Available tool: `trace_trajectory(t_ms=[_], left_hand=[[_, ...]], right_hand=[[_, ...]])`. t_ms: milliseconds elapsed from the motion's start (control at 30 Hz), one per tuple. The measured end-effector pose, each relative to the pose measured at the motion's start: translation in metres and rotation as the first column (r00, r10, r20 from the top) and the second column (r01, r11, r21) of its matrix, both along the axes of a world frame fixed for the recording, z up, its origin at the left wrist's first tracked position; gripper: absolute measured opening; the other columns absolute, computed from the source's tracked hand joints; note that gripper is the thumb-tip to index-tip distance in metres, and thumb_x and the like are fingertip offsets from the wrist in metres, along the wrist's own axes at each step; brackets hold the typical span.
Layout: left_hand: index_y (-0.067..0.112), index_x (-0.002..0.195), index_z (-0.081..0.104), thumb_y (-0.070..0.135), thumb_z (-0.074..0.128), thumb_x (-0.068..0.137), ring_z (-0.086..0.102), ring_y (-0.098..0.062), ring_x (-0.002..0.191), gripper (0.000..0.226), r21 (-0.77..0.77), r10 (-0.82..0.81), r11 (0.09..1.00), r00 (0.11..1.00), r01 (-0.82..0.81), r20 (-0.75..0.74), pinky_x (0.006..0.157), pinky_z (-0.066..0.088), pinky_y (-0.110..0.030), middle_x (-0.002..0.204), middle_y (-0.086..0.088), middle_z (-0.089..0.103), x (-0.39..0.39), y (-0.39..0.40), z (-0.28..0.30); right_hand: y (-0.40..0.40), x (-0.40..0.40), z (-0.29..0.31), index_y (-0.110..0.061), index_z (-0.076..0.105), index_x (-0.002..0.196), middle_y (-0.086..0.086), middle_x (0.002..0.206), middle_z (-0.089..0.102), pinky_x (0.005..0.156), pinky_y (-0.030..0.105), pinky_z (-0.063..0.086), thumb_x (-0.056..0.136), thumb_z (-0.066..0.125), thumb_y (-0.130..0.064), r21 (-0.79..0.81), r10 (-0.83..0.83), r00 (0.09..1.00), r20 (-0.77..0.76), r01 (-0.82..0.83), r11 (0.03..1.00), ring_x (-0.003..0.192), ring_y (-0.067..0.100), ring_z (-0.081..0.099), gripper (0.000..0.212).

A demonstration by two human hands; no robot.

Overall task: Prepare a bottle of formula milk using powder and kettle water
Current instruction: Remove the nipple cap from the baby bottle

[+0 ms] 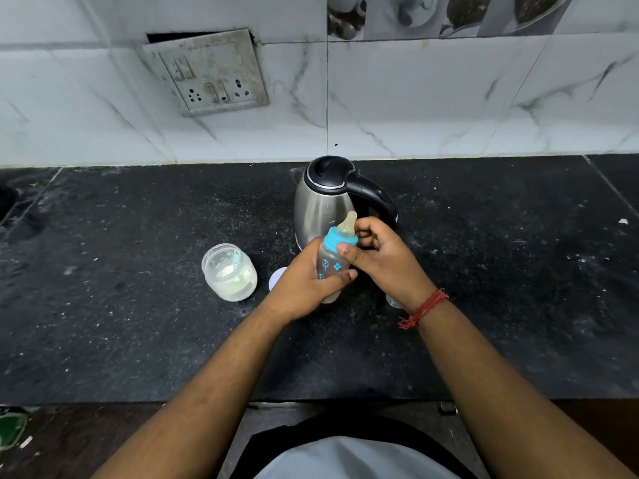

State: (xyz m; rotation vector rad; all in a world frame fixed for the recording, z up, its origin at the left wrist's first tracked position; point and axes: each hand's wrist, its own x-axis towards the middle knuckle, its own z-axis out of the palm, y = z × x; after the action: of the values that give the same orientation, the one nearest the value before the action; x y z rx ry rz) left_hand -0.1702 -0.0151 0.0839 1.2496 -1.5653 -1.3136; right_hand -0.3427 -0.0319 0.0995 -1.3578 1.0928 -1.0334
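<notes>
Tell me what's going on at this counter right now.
A person is holding a baby bottle over the black counter: the left hand grips its body while the right hand grips the blue collar below the teat. A steel kettle stands just behind, lid down. An open jar of white powder with a scoop inside sits to the left.

Your forearms are bare, a red thread bracelet [423, 308] circles your right wrist, and you wear a pale grey top [349, 459].
</notes>
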Motion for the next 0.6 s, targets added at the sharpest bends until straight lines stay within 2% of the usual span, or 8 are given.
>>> trace_trajectory(t_ms=[100,233,367,467,533,600], left_hand=[[0.014,0.134,0.053,0.016,0.079,0.089,0.07,-0.019,0.104,0.053,-0.01,0.004,1.0,1.0,-0.004,0.02,0.09,0.056,-0.03,0.115,-0.006,0.07,-0.0011,-0.0006,-0.0013],[0.015,0.136,0.053,0.021,0.077,0.089,0.068,-0.027,0.11,0.052,0.032,-0.044,0.998,0.999,0.045,-0.027,0.096,0.055,-0.037,0.121,-0.009,0.07,0.0015,-0.0008,-0.0025],[0.012,0.132,0.055,0.012,0.072,0.094,0.065,-0.007,0.1,0.042,0.05,-0.1,0.993,0.994,0.103,-0.051,0.088,0.051,-0.023,0.109,0.005,0.069,0.0035,-0.0003,-0.0007],[0.015,0.132,0.054,0.028,0.077,0.087,0.065,-0.005,0.099,0.052,0.043,-0.051,0.998,0.999,0.051,0.008,0.087,0.051,-0.025,0.109,0.005,0.069,0.0037,-0.0002,-0.0031],[0.019,0.133,0.054,0.038,0.079,0.081,0.066,-0.007,0.101,0.06,-0.024,0.023,1.0,0.992,-0.02,0.124,0.089,0.054,-0.029,0.113,0.004,0.069,0.0027,0.0003,-0.0056],[0.02,0.134,0.053,0.037,0.081,0.083,0.067,-0.008,0.102,0.06,-0.105,0.078,0.993,0.976,-0.058,0.204,0.091,0.056,-0.034,0.113,0.006,0.069,0.0014,0.0015,-0.0066]], right_hand=[[-0.001,0.0,-0.0012,-0.022,0.065,0.114,0.004,0.112,0.071,0.088,0.03,0.058,0.089,0.076,-0.015,0.031,-0.005,1.0,0.017,0.005,1.0,0.105,0.014,0.068,0.028],[-0.0012,-0.0009,0.0001,-0.018,0.068,0.118,-0.003,0.106,0.072,0.085,0.026,0.055,0.093,0.069,-0.007,0.051,0.018,0.999,0.042,-0.02,0.998,0.1,0.007,0.069,0.028],[0.0003,-0.0021,0.0019,-0.017,0.063,0.126,-0.003,0.118,0.071,0.092,0.024,0.052,0.093,0.062,0.001,0.045,0.059,0.99,0.132,-0.065,0.997,0.113,0.007,0.066,0.038],[0.0007,-0.0032,0.0021,-0.024,0.062,0.127,0.0,0.126,0.069,0.097,0.027,0.052,0.087,0.063,-0.011,0.057,0.047,0.977,0.208,-0.06,0.997,0.123,0.013,0.063,0.043],[0.0006,-0.0038,0.0007,-0.027,0.063,0.123,-0.001,0.123,0.069,0.099,0.029,0.052,0.084,0.069,-0.02,0.053,0.001,0.986,0.168,-0.01,0.999,0.121,0.014,0.064,0.04],[0.0013,-0.0024,-0.0012,-0.028,0.065,0.119,-0.002,0.12,0.07,0.098,0.031,0.054,0.082,0.075,-0.027,0.051,-0.002,0.995,0.102,-0.003,0.999,0.117,0.014,0.065,0.039]])
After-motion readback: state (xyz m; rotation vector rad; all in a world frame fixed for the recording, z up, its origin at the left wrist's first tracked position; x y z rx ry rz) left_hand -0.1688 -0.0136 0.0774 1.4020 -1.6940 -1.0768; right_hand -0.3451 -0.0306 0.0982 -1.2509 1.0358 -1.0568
